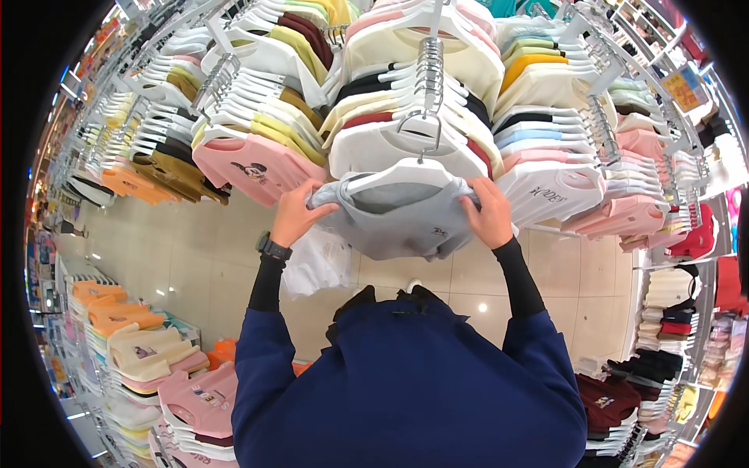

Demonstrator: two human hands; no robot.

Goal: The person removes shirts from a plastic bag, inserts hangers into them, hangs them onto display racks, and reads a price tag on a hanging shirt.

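A light grey T-shirt (390, 226) with a small dark print hangs on a white hanger (402, 173), in front of the middle row of shirts. My left hand (299, 210) grips its left shoulder, thumb and fingers closed on the cloth. At the opposite shoulder, my right hand (490, 212) pinches the fabric near the hanger's end. The hanger's hook meets the metal rail's end (427, 129); whether it hangs fully on it I cannot tell. Below my left hand is a white garment (318, 261), partly hidden by the grey T-shirt.
Beside the middle row hang a pink T-shirt (250, 168) at left and a white printed T-shirt (550, 189) at right. More racks stand behind me, with an orange shirt (121, 316) and a maroon shirt (607, 398). Tiled floor (195, 249) lies between the racks.
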